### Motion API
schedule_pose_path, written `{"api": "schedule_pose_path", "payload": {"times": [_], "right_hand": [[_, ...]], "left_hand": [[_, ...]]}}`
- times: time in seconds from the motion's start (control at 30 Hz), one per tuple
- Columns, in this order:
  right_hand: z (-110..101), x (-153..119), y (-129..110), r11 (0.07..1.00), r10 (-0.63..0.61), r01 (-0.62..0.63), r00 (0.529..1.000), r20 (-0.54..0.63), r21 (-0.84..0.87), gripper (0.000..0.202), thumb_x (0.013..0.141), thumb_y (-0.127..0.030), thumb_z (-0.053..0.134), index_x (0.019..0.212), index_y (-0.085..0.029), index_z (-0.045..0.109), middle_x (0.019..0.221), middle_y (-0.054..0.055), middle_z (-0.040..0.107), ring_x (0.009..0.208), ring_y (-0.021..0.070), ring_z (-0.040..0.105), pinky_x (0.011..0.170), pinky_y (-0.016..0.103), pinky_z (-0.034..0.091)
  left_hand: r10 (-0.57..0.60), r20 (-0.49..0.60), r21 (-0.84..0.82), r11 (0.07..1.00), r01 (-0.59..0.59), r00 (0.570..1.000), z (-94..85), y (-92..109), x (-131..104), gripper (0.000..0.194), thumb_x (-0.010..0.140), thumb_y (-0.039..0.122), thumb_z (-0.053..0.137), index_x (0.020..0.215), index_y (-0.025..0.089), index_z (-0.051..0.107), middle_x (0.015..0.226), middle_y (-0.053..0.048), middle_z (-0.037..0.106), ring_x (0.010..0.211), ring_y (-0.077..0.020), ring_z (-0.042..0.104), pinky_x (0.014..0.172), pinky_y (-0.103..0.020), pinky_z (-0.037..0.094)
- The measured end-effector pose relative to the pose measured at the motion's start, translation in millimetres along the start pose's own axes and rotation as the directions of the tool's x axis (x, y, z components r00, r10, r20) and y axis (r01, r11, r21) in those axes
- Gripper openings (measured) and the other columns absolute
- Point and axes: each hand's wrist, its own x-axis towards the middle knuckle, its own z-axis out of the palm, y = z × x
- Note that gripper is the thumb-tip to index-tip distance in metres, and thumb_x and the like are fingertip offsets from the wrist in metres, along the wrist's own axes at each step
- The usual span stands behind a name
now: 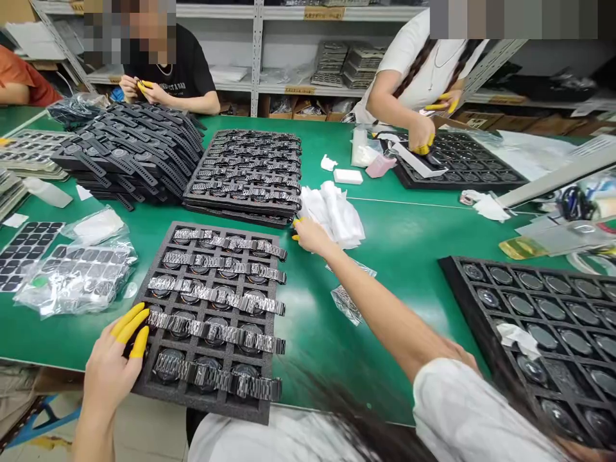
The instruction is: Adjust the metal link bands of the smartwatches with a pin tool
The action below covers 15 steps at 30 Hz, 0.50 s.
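Right hand [312, 236] is reaching forward, fingers closing on the white bag pile [333, 215]; left hand [113, 362], fingers pressed together, is touching the foam tray [158, 391] edge.

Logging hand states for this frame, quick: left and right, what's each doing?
Left hand: open, holding nothing, fingertips resting on the near-left edge of the foam tray.
Right hand: reaching the pile of white bags; grip cannot be told.

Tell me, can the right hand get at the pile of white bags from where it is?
Probably yes: the right hand is stretched out with its fingertips right at the pile of white bags, and nothing lies between them.
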Motion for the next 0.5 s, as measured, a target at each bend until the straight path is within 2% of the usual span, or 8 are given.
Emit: {"api": "schedule_pose_path", "payload": {"times": [0.13, 0.2, 0.27, 0.3, 0.37, 0.43, 0.5], "right_hand": [[-9.1, 1.2, 5.4, 0.994, -0.105, 0.103, 0.990, 0.096, 0.029, 0.018, 0.088, -0.004, 0.064, 0.105, -0.011, 0.067, 0.117, 0.021, 0.067, 0.107, 0.0295, 0.062, 0.092, 0.036, 0.048], [-20.7, -3.8, 18.4, 0.982, -0.184, 0.176, 0.972, 0.147, 0.066, 0.011, 0.086, -0.007, 0.068, 0.094, -0.015, 0.066, 0.107, 0.012, 0.070, 0.099, 0.0241, 0.062, 0.088, 0.032, 0.048], [-33.7, -10.8, 38.1, 0.950, -0.266, 0.234, 0.953, 0.144, 0.205, 0.007, 0.088, -0.014, 0.069, 0.089, -0.017, 0.064, 0.097, 0.007, 0.070, 0.090, 0.0204, 0.062, 0.084, 0.031, 0.049], [-40.3, -14.9, 49.1, 0.915, -0.300, 0.252, 0.947, 0.112, 0.316, 0.008, 0.089, -0.021, 0.070, 0.088, -0.018, 0.063, 0.093, 0.006, 0.070, 0.087, 0.0196, 0.062, 0.083, 0.031, 0.049], [-54.1, -24.5, 69.4, 0.779, -0.315, 0.269, 0.949, -0.017, 0.567, 0.024, 0.087, -0.038, 0.076, 0.085, -0.019, 0.062, 0.088, 0.005, 0.069, 0.082, 0.0194, 0.062, 0.079, 0.032, 0.050], [-70.7, -38.4, 81.5, 0.584, -0.225, 0.308, 0.950, -0.215, 0.751, 0.041, 0.075, -0.053, 0.086, 0.082, -0.020, 0.061, 0.083, 0.003, 0.067, 0.076, 0.0182, 0.061, 0.071, 0.031, 0.050], [-91.9, -60.3, 80.6, 0.369, -0.074, 0.429, 0.898, -0.434, 0.824, 0.051, 0.068, -0.057, 0.093, 0.081, -0.023, 0.058, 0.078, 0.000, 0.066, 0.067, 0.0154, 0.058, 0.061, 0.027, 0.047]], "left_hand": [[-0.037, 0.011, -0.016, 0.999, 0.037, 0.999, -0.4, 3.6, 1.8, 0.044, 0.101, 0.033, 0.056, 0.144, 0.026, 0.060, 0.144, -0.011, 0.066, 0.131, -0.0356, 0.062, 0.117, -0.059, 0.049], [-0.039, -0.011, -0.029, 0.999, 0.039, 0.999, -3.0, 7.5, 3.0, 0.043, 0.101, 0.032, 0.057, 0.144, 0.027, 0.060, 0.145, -0.010, 0.065, 0.131, -0.0357, 0.061, 0.117, -0.059, 0.049], [-0.045, -0.060, -0.049, 0.998, 0.042, 0.997, -7.2, 14.0, 2.6, 0.041, 0.101, 0.030, 0.059, 0.142, 0.031, 0.061, 0.149, -0.006, 0.062, 0.133, -0.0351, 0.059, 0.118, -0.059, 0.048], [-0.068, -0.102, -0.061, 0.996, 0.062, 0.992, -9.6, 18.9, 1.6, 0.040, 0.101, 0.029, 0.060, 0.141, 0.033, 0.062, 0.152, -0.004, 0.060, 0.135, -0.0347, 0.058, 0.119, -0.059, 0.047], [-0.162, -0.200, -0.087, 0.985, 0.147, 0.966, -13.9, 33.3, -1.9, 0.040, 0.100, 0.028, 0.062, 0.139, 0.038, 0.063, 0.156, 0.001, 0.056, 0.138, -0.0340, 0.056, 0.121, -0.059, 0.046], [-0.241, -0.316, -0.125, 0.969, 0.211, 0.918, -17.0, 55.4, -6.2, 0.038, 0.099, 0.030, 0.065, 0.136, 0.038, 0.067, 0.153, 0.002, 0.059, 0.136, -0.0332, 0.058, 0.121, -0.057, 0.047], [-0.277, -0.384, -0.194, 0.957, 0.216, 0.881, -19.1, 85.0, -9.9, 0.034, 0.097, 0.032, 0.067, 0.130, 0.034, 0.072, 0.149, -0.001, 0.063, 0.130, -0.0322, 0.062, 0.121, -0.054, 0.047]]}}
